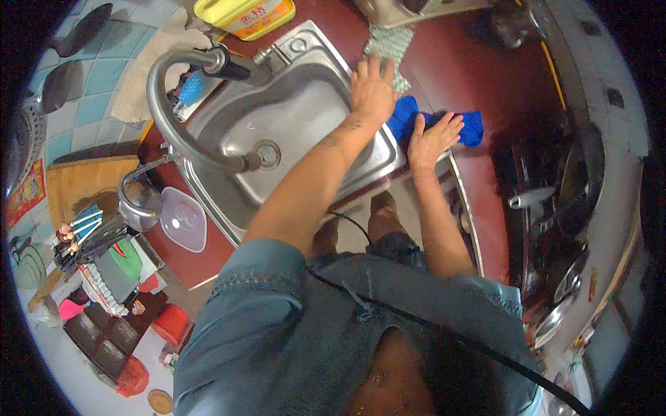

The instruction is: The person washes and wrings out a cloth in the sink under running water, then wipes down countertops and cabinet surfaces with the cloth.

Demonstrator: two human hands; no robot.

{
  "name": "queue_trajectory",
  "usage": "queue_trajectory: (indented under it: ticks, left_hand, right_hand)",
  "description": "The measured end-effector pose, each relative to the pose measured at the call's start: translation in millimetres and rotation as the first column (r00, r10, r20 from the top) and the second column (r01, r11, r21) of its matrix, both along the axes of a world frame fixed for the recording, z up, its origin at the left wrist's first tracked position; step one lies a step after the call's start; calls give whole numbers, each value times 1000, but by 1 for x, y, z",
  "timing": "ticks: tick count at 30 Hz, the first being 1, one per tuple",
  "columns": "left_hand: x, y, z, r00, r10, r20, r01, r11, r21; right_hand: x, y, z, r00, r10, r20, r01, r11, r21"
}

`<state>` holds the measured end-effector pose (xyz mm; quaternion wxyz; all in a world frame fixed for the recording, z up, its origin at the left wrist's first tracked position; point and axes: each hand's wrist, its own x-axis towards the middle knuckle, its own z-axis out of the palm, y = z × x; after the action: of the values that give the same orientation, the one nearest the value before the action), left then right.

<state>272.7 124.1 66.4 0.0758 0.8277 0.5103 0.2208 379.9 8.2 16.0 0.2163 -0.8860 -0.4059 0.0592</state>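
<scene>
My left hand reaches over the near rim of the steel sink. Its palm faces down and its fingers are spread, with the tips at the edge of a pale green knitted-looking cloth. To the right, my right hand lies flat over a bright blue cloth, fingers apart and thumb out. The blue cloth spreads on the dark red countertop by the sink's corner and shows on both sides of this hand. Part of each cloth is hidden under the hands.
A tall curved faucet arches over the basin. Behind the sink stand a yellow tub and a blue scrubber. A clear plastic lid lies at left. The black gas stove is at right. A black cable crosses my body.
</scene>
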Motion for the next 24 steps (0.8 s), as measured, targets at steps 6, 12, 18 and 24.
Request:
queue_trajectory:
  ticks: [6,12,18,24]
  left_hand:
    - [-44,22,-4,961,153,229,-102,970,-222]
    - [-125,-18,55,762,520,385,-398,846,-355]
    - [-131,-42,57,656,598,460,-372,787,-493]
    - [-88,-7,57,576,505,643,-294,862,-413]
  right_hand:
    - [-28,47,-4,988,135,73,-134,991,-19]
    - [-89,147,5,802,597,21,-594,793,134]
    - [-117,307,-21,749,647,145,-653,680,334]
    - [-100,299,-18,557,795,243,-830,517,211]
